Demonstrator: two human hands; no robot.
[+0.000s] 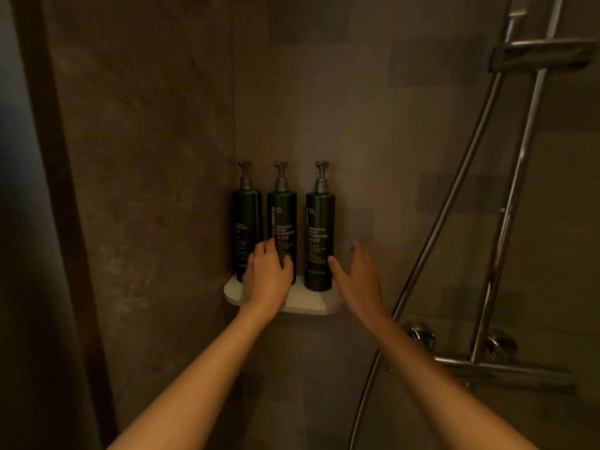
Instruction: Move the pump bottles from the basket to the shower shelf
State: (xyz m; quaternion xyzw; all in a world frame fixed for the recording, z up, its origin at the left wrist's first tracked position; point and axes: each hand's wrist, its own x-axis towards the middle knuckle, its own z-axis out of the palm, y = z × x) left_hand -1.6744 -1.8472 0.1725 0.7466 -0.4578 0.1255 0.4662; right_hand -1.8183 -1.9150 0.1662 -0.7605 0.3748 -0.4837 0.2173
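Left hand (267,273) curls round the middle pump bottle (281,228) on the shower shelf (308,303); right hand (357,277) hovers open-fingered just beside the right pump bottle (319,235), holding nothing.

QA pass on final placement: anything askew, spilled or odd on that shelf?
Nothing stands out. Three pump bottles stand upright in a row on the corner shelf; left hand grips the middle bottle, right hand is open beside the right bottle. No spill visible.
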